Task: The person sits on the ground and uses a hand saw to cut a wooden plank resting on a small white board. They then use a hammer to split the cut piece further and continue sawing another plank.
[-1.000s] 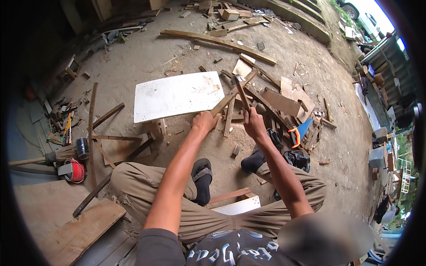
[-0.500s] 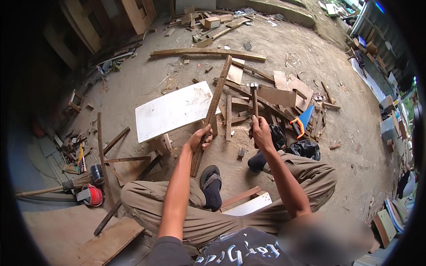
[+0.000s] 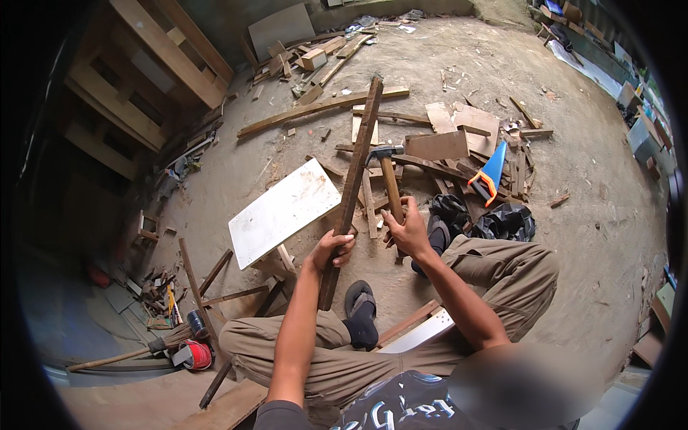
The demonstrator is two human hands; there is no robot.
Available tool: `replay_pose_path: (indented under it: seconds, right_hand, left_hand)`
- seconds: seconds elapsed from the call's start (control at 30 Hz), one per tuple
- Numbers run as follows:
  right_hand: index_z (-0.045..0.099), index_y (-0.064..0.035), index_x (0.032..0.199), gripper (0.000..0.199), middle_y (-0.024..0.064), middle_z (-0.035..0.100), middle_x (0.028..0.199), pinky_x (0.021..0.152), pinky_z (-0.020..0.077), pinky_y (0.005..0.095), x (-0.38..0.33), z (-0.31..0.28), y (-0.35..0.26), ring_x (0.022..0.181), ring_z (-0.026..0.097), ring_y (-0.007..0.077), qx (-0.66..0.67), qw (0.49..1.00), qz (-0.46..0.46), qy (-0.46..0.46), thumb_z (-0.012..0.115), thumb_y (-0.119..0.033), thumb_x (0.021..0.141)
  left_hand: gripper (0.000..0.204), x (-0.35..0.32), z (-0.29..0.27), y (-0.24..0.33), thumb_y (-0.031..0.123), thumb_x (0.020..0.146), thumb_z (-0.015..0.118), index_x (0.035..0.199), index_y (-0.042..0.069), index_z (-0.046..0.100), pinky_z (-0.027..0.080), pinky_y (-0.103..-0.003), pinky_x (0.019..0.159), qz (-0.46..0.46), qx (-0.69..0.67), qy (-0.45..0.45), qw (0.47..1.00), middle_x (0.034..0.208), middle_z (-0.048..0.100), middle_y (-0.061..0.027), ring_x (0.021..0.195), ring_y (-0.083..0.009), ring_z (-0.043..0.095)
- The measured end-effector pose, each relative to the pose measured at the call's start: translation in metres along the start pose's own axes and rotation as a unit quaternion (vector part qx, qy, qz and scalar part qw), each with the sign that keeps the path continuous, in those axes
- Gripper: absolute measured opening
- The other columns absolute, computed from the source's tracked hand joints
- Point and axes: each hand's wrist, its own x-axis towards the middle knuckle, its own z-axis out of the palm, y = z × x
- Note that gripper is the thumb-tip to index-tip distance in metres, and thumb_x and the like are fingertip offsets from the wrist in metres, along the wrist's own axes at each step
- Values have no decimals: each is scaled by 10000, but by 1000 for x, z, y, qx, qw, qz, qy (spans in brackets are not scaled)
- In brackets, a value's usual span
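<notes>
My left hand (image 3: pixel 333 249) is wrapped round the lower part of a long dark wooden strip (image 3: pixel 357 165), which stands up at a slant in front of me. A claw hammer (image 3: pixel 390 183) is in my right hand (image 3: pixel 408 229), gripped by its wooden handle with the metal head upward. That head is close to the right side of the strip; whether they touch I cannot tell. Left of the strip, a white board (image 3: pixel 283 213) lies raised on pieces of wood.
A blue handsaw (image 3: pixel 493 168) with an orange handle leans on scrap wood beside black plastic bags (image 3: pixel 505 222). A long beam (image 3: pixel 322 112) crosses the ground farther off. To the left are a broom (image 3: pixel 170 340), a red reel (image 3: pixel 195 355) and loose sticks.
The hammer has come left, nearer the wooden strip, and its head has turned toward it. The strip now stands steeper. My view has shifted, tilting the whole scene.
</notes>
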Motion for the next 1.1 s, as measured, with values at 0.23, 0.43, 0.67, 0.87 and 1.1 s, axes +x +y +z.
replay_pose_path:
  seconds: [0.23,0.43,0.67,0.87,1.1]
  right_hand:
    - [387,13,1113,358,197,636,694,431,490,376,-5,-6,5,514,655,260,-61,998,-22,5,651,-125,915]
    - [388,-11,1138,386,213,631,708,490,497,402,-3,-21,2,571,665,307,-120,992,-28,-20,666,-143,904]
    - [394,-31,1145,379,184,593,725,531,473,390,5,-33,15,622,632,244,-103,990,23,-95,628,-162,876]
    - [373,-37,1188,384,40,481,654,407,396,310,-3,-41,-9,482,488,134,-56,984,77,-150,606,-103,890]
    - [546,-32,1134,344,43,559,758,552,427,287,11,-172,-58,640,520,103,-207,899,58,-381,718,-145,857]
  left_hand:
    - [235,7,20,3,194,867,662,937,105,456,309,-242,367,-1,44,31,999,607,409,31,387,-67,384]
    - [278,-3,11,7,185,837,689,1031,86,517,344,-248,375,16,127,94,987,627,436,23,404,-78,410]
    - [299,-4,11,22,226,873,687,1043,23,547,486,-321,570,11,430,168,887,730,576,-32,604,-146,570]
    - [283,-20,21,39,237,891,684,1003,16,547,470,-346,521,-30,470,166,866,672,569,-40,555,-160,567]
    - [271,-127,-130,90,47,803,658,1065,13,596,516,-374,682,-25,710,218,669,811,676,-161,780,-235,641]
